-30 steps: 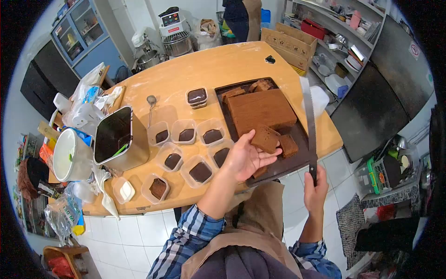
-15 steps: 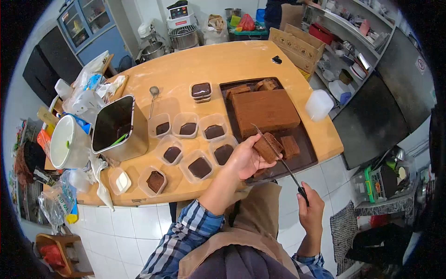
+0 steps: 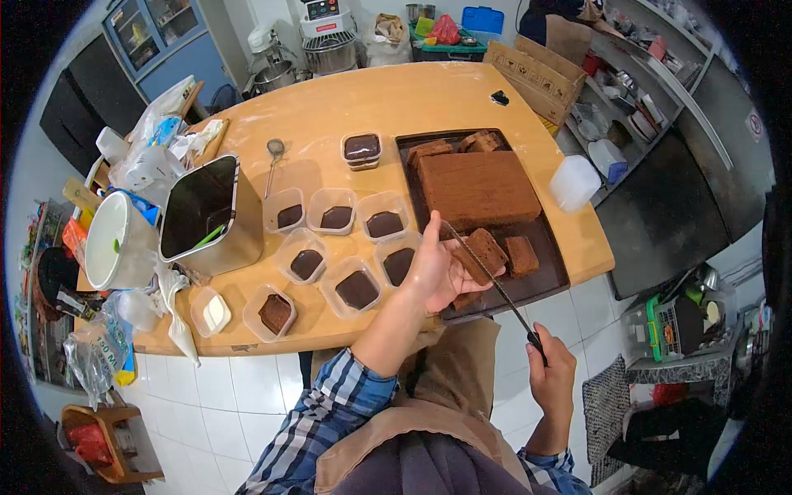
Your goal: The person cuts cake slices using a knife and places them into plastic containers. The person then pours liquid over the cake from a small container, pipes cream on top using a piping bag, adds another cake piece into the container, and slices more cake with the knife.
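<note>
My left hand (image 3: 431, 274) cradles a small piece of chocolate cake (image 3: 488, 247) over the near part of a dark tray (image 3: 548, 279); its thumb points up. In my right hand (image 3: 552, 378) is a long serrated-looking knife (image 3: 513, 310), gripped by its black handle, with the blade lying across the held piece. Behind them sits a large chocolate cake block (image 3: 480, 188) on the tray. Another cut cake piece (image 3: 520, 256) lies right of my left hand. Cake offcuts (image 3: 431, 149) rest along the tray's far edge.
Left of the tray stand several clear plastic cups, some with a dark layer (image 3: 357, 290), one with bare cake (image 3: 275, 314). Farther left are a metal container (image 3: 247, 223), white bucket (image 3: 124, 247), piping bag (image 3: 180, 326) and spoon (image 3: 272, 165). A person (image 3: 557, 25) stands behind a cardboard box (image 3: 536, 78).
The thumb of my left hand has lifted off the cake piece and now points up. The knife stays across the piece. The whole view has shifted slightly.
</note>
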A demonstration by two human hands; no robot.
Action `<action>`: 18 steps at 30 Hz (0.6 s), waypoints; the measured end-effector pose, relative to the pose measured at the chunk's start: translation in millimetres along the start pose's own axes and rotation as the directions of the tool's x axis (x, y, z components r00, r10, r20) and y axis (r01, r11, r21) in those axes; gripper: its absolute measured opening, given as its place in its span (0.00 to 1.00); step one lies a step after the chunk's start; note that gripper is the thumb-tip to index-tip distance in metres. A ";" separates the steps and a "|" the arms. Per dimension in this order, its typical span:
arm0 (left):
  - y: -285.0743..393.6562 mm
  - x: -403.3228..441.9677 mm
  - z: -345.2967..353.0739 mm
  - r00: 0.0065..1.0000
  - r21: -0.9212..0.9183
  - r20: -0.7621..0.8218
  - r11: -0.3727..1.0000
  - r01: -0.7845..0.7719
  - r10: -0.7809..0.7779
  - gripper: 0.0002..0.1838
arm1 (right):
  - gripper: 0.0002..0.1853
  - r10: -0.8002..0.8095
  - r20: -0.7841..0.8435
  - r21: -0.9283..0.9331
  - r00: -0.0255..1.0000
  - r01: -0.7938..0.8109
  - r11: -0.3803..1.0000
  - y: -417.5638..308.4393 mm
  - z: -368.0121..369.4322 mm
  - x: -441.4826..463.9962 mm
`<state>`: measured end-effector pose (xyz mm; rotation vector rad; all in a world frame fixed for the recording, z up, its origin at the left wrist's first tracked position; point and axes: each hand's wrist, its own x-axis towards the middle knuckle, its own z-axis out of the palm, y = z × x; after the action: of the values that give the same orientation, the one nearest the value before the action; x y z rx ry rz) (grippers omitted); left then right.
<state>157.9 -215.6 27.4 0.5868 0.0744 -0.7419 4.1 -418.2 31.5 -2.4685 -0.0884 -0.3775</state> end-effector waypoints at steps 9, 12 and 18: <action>3.8 -7.5 6.9 0.997 0.002 0.073 0.999 -0.035 0.035 0.45 | 0.18 -0.028 -0.030 0.128 0.999 0.032 0.991 -2.6 0.3 4.0; 0.2 -9.1 5.8 0.994 0.050 0.096 0.998 -0.046 0.041 0.37 | 0.17 -0.008 -0.035 0.240 0.999 0.016 0.971 3.8 3.3 3.0; -5.9 -10.4 -2.5 0.993 0.058 0.117 0.998 -0.037 0.030 0.25 | 0.11 0.280 -0.013 0.588 0.960 -0.219 0.779 -15.4 19.7 4.1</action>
<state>146.7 -211.3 25.2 0.6000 -0.0655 -0.7466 10.6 -394.1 26.7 -1.8134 0.1497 -0.3000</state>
